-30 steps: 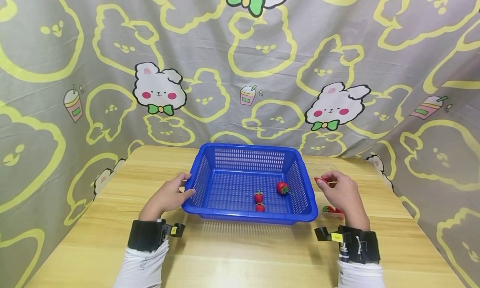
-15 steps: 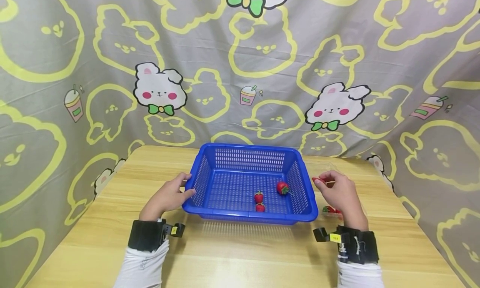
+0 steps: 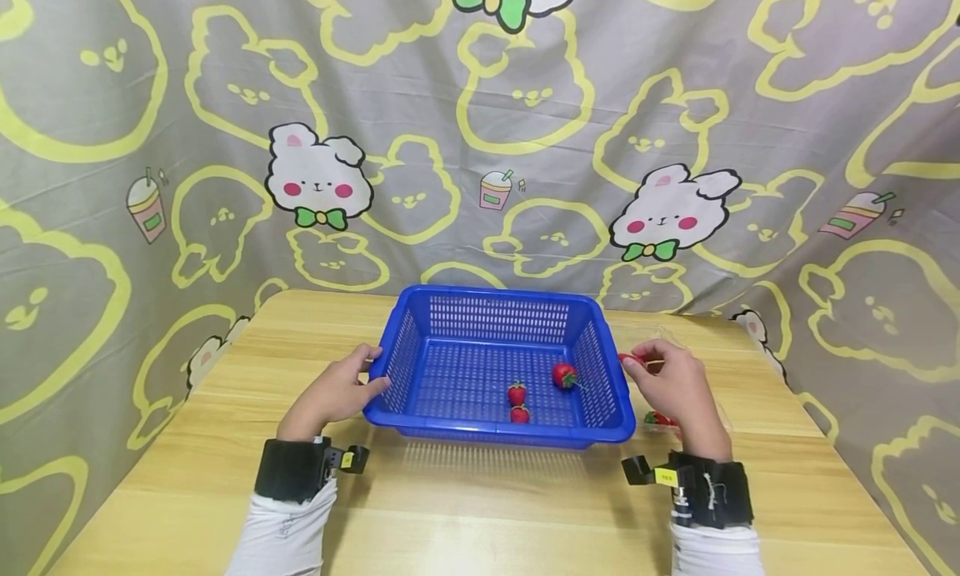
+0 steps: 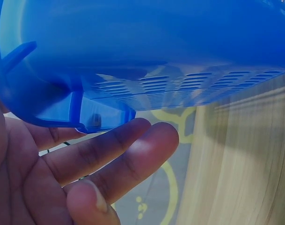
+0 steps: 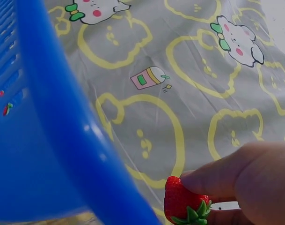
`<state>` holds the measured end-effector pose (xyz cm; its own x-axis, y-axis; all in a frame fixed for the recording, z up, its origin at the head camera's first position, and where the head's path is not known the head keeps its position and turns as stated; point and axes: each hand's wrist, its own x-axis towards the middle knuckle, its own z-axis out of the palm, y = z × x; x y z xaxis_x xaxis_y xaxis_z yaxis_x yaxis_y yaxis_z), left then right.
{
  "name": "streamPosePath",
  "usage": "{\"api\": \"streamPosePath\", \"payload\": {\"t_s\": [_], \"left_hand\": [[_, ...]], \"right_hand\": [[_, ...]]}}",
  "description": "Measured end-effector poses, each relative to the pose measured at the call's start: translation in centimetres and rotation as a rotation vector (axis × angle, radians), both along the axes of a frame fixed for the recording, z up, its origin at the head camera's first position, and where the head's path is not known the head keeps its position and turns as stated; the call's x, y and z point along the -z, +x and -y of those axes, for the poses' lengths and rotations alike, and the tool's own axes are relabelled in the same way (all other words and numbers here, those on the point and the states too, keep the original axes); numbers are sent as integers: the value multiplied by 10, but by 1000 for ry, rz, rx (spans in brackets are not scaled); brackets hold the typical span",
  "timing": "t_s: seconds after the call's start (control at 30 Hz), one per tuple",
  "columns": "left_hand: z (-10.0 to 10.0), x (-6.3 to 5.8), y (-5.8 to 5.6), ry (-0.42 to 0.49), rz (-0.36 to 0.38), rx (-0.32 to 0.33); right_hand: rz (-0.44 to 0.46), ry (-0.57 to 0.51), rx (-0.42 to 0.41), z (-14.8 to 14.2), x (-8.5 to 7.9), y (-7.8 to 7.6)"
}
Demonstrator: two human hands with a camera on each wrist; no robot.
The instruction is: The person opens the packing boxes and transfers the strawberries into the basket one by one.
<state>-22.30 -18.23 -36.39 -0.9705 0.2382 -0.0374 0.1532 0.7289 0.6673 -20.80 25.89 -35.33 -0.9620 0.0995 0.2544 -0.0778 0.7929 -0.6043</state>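
Observation:
A blue plastic basket (image 3: 498, 430) with slatted walls stands mid-table, with several red strawberries (image 3: 564, 375) on its floor towards the front right. My left hand (image 3: 341, 388) is at the basket's left rim; in the left wrist view its fingers (image 4: 147, 145) stretch out fairly straight beside the blue wall, some touching beneath the rim. Just outside the right rim, my right hand (image 3: 675, 384) pinches a strawberry (image 5: 179, 199) between thumb and fingers, its green leaves pointing down in the right wrist view. More strawberries (image 3: 657, 418) lie below the right hand, partly hidden by it.
A clear plastic container (image 3: 660, 336), mostly covered by the right hand and forearm, lies on the wooden table (image 3: 480, 509) right of the basket. A grey curtain (image 3: 420, 76) with cartoon prints hangs behind and at both sides.
My right hand has shifted slightly left with the strawberry, closer to the basket's right rim. The left hand and the basket have stayed where they were.

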Motion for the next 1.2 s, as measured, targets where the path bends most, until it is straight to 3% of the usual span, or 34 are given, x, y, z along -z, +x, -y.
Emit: {"api": "streamPosePath", "payload": {"t_s": [0.37, 0.73, 1.2], "left_hand": [[2, 3, 0, 5, -7, 4], [1, 2, 0, 2, -6, 4], [0, 1, -1, -1, -6, 5]], "right_hand": [[-21, 27, -24, 8, -1, -1], [-47, -13, -86, 18, -1, -1], [-24, 0, -123, 31, 2, -2]]}}
